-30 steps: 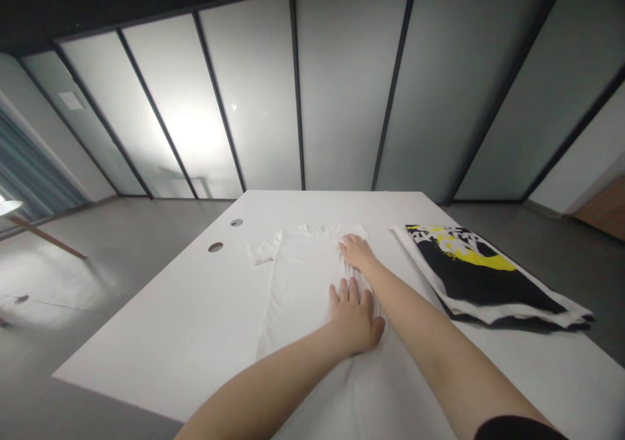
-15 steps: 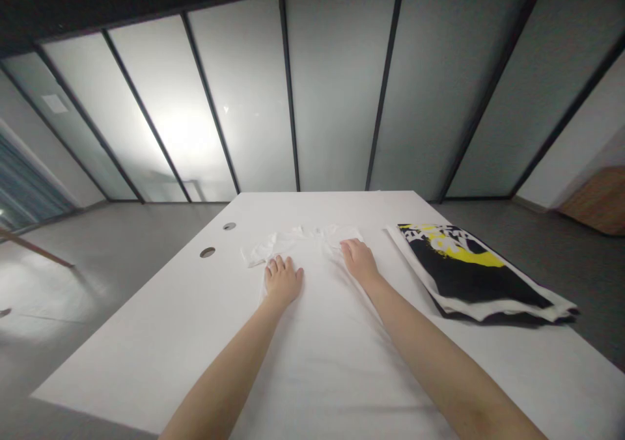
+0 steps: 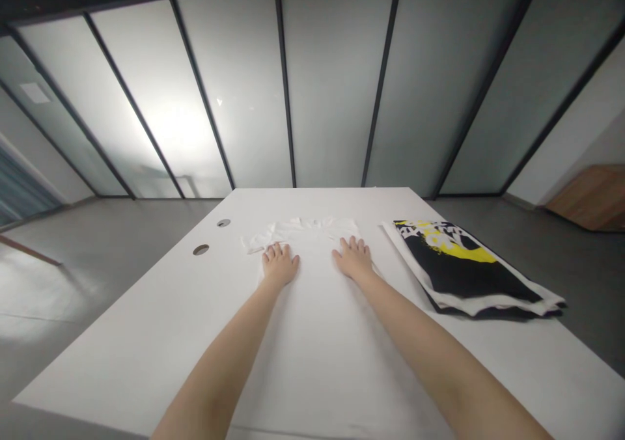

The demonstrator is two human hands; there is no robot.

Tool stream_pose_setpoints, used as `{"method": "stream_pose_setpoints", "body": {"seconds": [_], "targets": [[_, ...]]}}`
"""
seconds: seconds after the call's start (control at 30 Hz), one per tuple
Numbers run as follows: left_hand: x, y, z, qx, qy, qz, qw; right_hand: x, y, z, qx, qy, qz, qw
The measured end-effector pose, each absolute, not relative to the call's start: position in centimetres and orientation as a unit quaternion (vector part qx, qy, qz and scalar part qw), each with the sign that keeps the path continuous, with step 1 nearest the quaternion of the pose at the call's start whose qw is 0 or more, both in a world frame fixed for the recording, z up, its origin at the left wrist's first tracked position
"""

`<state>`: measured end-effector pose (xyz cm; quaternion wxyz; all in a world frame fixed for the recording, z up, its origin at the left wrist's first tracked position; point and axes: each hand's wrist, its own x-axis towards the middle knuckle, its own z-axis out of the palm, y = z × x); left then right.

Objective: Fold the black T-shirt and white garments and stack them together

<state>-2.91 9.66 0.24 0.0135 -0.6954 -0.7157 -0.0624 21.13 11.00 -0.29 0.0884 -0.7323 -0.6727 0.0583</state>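
Grip unclenched, left hand [image 3: 280, 264] and right hand [image 3: 353, 259] press flat on white shirt [image 3: 315, 290]

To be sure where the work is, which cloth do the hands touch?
The white T-shirt, spread out under the left hand and right hand; the black-and-yellow printed pile to its right lies folded, untouched.

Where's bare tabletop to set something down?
Bare table: the wide left patch between the white shirt and the left edge, nearer than the holes; also the strip beyond the shirt. Crowded: the middle, shirt under left hand and right hand; the right, folded printed cloth.
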Motion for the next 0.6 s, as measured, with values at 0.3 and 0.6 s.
{"method": "stream_pose_setpoints", "body": {"seconds": [0.3,0.6], "targets": [[-3.7,9.4,0.3,-0.698,-0.692,-0.180,0.023,23.3,11.6,-0.8,-0.642,-0.696,0.043,0.319],[-3.3,5.6,0.7,-0.753,-0.633,-0.178,0.020,23.5,8.2,-1.1,-0.620,-0.743,0.041,0.248]]}}
